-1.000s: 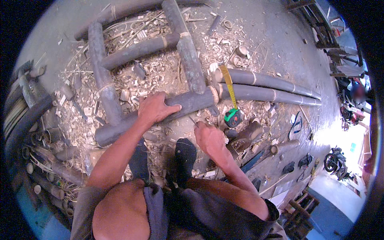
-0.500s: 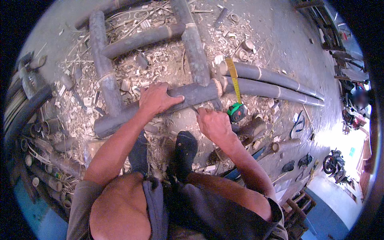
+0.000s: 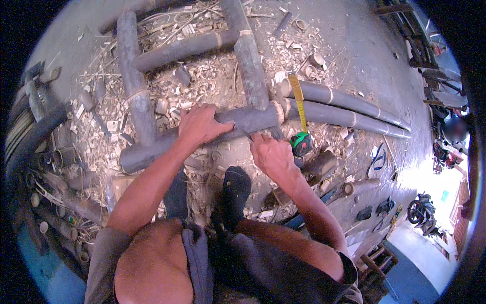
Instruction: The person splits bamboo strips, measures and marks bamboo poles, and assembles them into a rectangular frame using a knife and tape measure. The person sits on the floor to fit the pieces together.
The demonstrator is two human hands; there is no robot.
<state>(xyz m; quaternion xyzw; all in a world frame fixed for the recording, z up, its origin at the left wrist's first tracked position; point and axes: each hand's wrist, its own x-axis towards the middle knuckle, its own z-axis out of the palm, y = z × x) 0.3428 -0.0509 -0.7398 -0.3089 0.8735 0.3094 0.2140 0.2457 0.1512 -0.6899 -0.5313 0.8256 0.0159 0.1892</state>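
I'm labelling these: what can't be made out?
All in the head view:
Thin tool: its grip end, hidden by the right hand.
Left hand: its palm, hidden by its own back.
Far rail: one end, cut off by top edge.
Tape measure: its fine markings, too small.

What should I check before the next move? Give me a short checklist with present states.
1. Left hand placed on the dark pole: ok, it lies over the pole, thumb spread.
2. Right hand gripping the thin dark tool: ok, fingers are closed on it.
3. Tool's tip touching the pole: cannot tell, too small.
4. Tape measure retracted: not ok, its yellow tape is out, crossing the ends of two poles in view.
5. Right foot apart from the pole: ok, floor shows between.
6. Floor free of chips: not ok, many lie scattered.
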